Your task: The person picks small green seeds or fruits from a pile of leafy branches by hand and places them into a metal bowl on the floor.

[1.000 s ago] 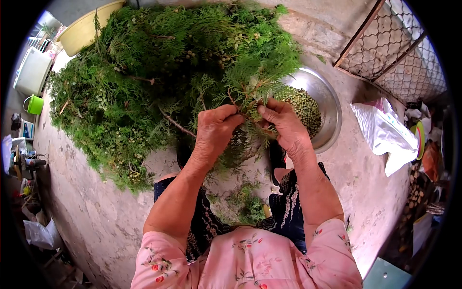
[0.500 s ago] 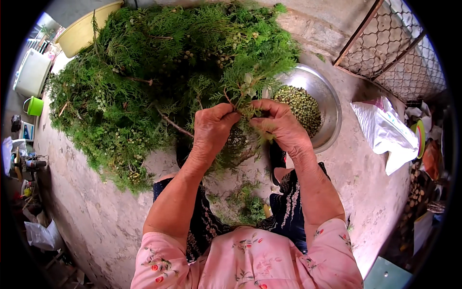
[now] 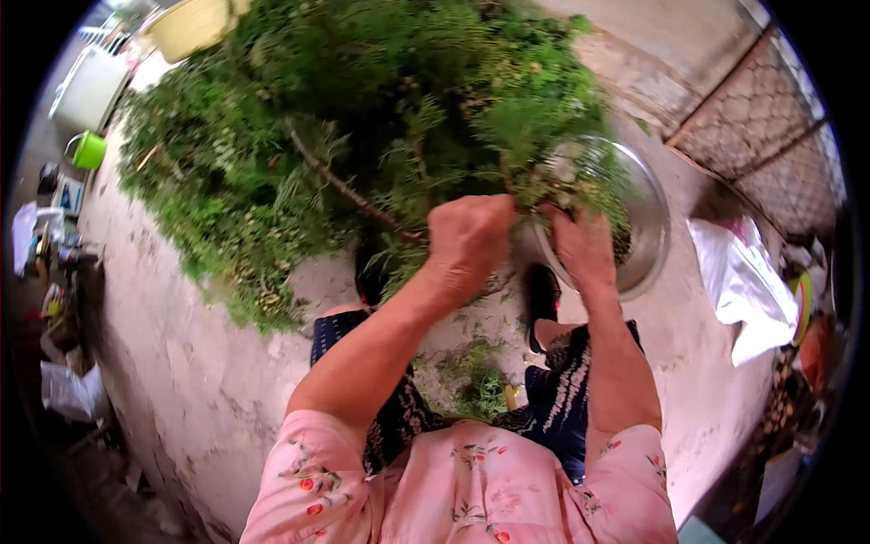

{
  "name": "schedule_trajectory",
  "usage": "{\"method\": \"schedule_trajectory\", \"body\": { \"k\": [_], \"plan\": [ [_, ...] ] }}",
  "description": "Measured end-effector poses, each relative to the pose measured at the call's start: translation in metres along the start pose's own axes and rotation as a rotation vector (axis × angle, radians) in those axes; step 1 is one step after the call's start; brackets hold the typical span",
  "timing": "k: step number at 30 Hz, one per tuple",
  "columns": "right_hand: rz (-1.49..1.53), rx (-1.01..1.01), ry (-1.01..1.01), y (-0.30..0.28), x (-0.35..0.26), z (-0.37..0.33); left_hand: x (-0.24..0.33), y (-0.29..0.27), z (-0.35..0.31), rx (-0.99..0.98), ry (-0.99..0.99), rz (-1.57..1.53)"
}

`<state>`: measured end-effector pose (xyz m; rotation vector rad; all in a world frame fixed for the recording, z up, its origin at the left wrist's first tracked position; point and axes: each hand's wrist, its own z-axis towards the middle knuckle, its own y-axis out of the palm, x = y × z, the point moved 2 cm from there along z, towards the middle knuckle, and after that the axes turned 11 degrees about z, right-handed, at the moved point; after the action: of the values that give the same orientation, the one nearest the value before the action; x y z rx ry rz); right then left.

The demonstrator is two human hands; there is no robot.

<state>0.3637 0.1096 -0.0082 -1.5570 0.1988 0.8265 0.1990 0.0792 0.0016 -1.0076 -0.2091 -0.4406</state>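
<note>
My left hand point(image 3: 471, 238) is closed in a fist round the stem of a green conifer sprig point(image 3: 535, 127), whose feathery foliage fans out to the right over the metal bowl. My right hand point(image 3: 584, 247) is at the bowl's left side, beneath the sprig's leaves; its fingers are blurred and partly hidden, so what they hold does not show. Small green cones point(image 3: 622, 245) lie in the shiny round bowl point(image 3: 654, 238), mostly covered by hand and foliage. A large heap of cut conifer branches point(image 3: 227, 190) spreads ahead and to the left, with a bare brown stem point(image 3: 340, 186) sticking out.
Green clippings point(image 3: 480, 381) lie on the concrete floor point(image 3: 208, 399) between my feet. A white sack point(image 3: 743, 286) and a wire mesh panel point(image 3: 770, 136) are at the right. Far left are a yellow tub point(image 3: 190, 29), a green bucket point(image 3: 88, 150) and assorted clutter.
Both hands were together at the sprig and are now apart. The right hand has moved right to the bowl; the left has shifted right with the sprig. The view has turned slightly.
</note>
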Motion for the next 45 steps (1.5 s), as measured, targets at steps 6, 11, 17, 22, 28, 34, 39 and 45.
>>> {"method": "schedule_trajectory", "body": {
  "k": [6,11,17,22,28,34,39,45],
  "plan": [
    [0.01,0.435,-0.123,-0.045,0.049,0.012,-0.016,-0.011,-0.003,0.056,0.082,0.157],
    [-0.017,0.585,0.11,-0.071,0.106,0.014,-0.014,-0.017,-0.003,0.073,0.103,0.184],
    [-0.028,0.758,0.157,-0.094,0.168,0.003,-0.012,-0.007,0.0,0.073,0.14,0.237],
    [-0.039,0.768,0.237,-0.087,0.154,0.007,-0.012,-0.008,-0.004,-0.003,0.15,0.285],
    [0.21,0.8,0.207,-0.09,0.114,0.009,-0.011,-0.012,-0.002,-0.018,0.173,0.286],
    [0.635,0.547,-0.041,-0.038,-0.004,0.001,-0.014,-0.009,0.001,0.047,0.113,0.225],
    [0.524,0.494,-0.201,-0.009,-0.03,0.008,-0.02,-0.015,0.002,0.069,-0.078,0.093],
    [0.542,0.664,-0.13,-0.023,-0.031,0.01,-0.013,-0.018,0.002,0.006,-0.091,0.048]
  ]
}}
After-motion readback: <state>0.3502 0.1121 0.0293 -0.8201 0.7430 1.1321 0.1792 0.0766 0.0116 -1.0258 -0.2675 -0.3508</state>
